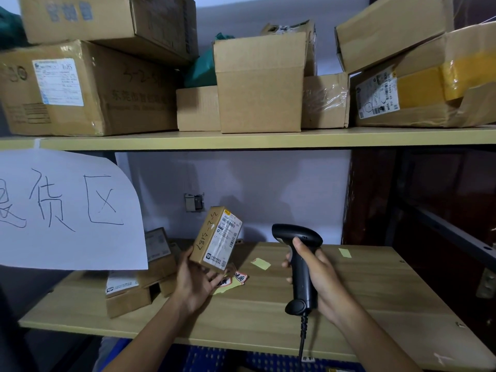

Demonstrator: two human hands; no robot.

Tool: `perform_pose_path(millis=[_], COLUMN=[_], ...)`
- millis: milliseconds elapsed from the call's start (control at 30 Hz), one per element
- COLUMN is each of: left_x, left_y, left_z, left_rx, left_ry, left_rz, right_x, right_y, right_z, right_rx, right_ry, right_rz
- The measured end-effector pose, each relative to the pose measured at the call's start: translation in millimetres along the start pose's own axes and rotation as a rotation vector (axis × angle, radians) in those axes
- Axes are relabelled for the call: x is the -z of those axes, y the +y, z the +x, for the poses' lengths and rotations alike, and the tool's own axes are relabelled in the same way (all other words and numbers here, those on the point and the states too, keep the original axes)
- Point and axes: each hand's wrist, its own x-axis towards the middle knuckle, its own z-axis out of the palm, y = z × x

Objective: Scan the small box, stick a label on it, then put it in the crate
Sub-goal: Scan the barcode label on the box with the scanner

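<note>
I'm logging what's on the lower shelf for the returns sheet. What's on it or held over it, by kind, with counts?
Small box in the left hand: 1
Barcode scanner in the right hand: 1
Cardboard boxes stacked at the left, partly hidden by the hanging paper sign: at least 3
Loose yellow paper slips: 3
Total: at least 8

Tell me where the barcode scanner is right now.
In the head view, the scanner is gripped upright in the right hand above the lower shelf, right of the small box held in the left hand.
</note>
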Motion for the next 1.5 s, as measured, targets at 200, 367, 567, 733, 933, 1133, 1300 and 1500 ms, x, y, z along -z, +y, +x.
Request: perform_pose_path(millis=[200,367,567,733,933,1133,1300,1500], left_x=[1,-1,-4,-4,-1,0,1,-6], left_y=[-1,-1,0,0,1,1,6,23], left_z=[1,1,-3,-5,-1,-2,-1,-1], left_rx=[0.008,0.018,0.027,0.017,0.022,0.04,0.1,0.21], left_ry=[-0.002,0.012,0.011,0.005,-0.019,-0.016,0.004,0.003], left_rz=[-0.016,-0.027,-0.026,-0.017,-0.022,-0.007,0.087,0.277], right_x=[0,-1,-1,-2,-1,5,11,12], right_y=[-1,-2,-3,-4,-2,2,-2,-7], right_z=[0,1,2,1,2,2,2,-7], right_rx=[0.013,0.036,0.046,0.046,-0.009,-0.074,0.101,0.219], right_ry=[-0.004,-0.01,0.002,-0.015,-0.022,0.018,-0.101,-0.311], right_rz=[-0.018,-0.035,-0.019,-0.021,-0.067,-0.1,-0.46,-0.697])
